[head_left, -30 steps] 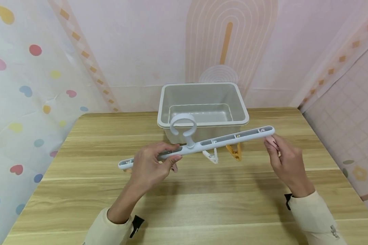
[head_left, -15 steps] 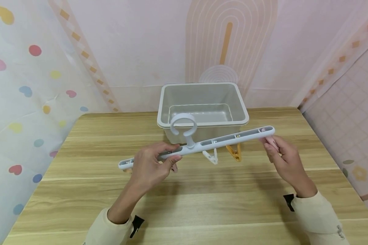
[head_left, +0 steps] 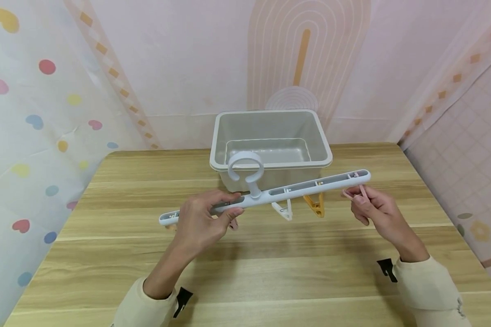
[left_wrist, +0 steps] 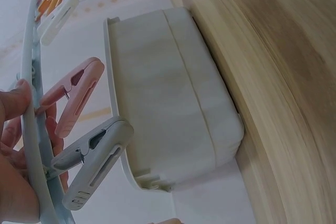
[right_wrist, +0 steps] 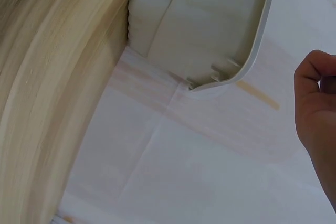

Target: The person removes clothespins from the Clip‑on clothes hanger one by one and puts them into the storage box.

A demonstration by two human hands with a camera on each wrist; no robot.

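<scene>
My left hand [head_left: 200, 222] grips a pale blue clip hanger [head_left: 298, 190] left of its hook, thumb in front of the bar. The bar is tilted, its right end higher. At that end my right hand [head_left: 378, 211] pinches a pink clothespin [head_left: 364, 192] just below the bar. Between the hands hang a white clothespin [head_left: 284, 211] and an orange clothespin [head_left: 317, 206]. In the left wrist view, another pink clothespin [left_wrist: 79, 93] and a grey clothespin [left_wrist: 100, 161] hang beside the left hand. The right wrist view shows only part of the right hand [right_wrist: 317, 108].
A grey plastic bin [head_left: 327, 161] stands behind the hanger, at the back of the wooden table [head_left: 270, 277]. Nothing shows on its visible floor. Patterned cloth [head_left: 180, 81] hangs behind the table and along its sides.
My right hand has shifted slightly to the right, and the pink clothespin's two arms now show spread apart in its fingers. The hanger's right end has edged right. The left hand stays put.
</scene>
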